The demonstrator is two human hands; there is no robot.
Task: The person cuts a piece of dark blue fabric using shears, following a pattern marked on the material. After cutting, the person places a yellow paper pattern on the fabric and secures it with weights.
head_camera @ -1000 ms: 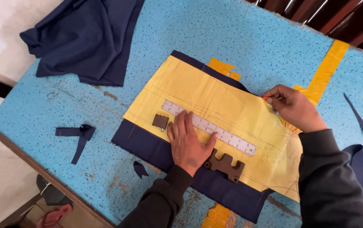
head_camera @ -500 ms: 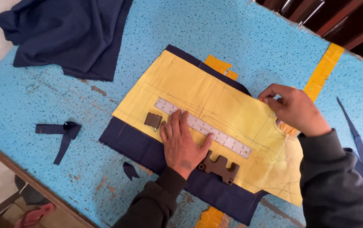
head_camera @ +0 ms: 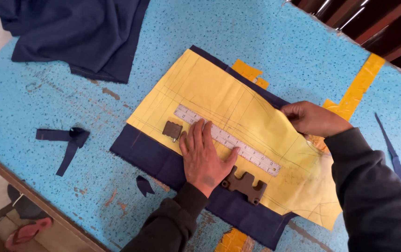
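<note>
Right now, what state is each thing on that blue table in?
Yellow pattern: flat on the navy cloth, pencil lines on it.
Navy cloth: spread flat under the pattern.
Ruler: flat on the pattern, under the left hand.
Right hand: on the pattern's edge.
Small weight: beside the ruler's end.
Notched weight: on the cloth.
Navy heap: crumpled.
Scraps: loose.

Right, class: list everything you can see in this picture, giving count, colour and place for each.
table: one, speckled blue, under everything
paper pattern: one, yellow, on the navy panel
navy panel: one, under the pattern
ruler: one, silver, across the pattern
metal weights: two, brown, a small one left of the ruler, a notched one below it
cloth pile: one, navy, top left
scraps: navy, a strip and a small bit at left
tape: yellow, on the table
left hand: flat on the ruler
right hand: on the pattern's right edge
</note>
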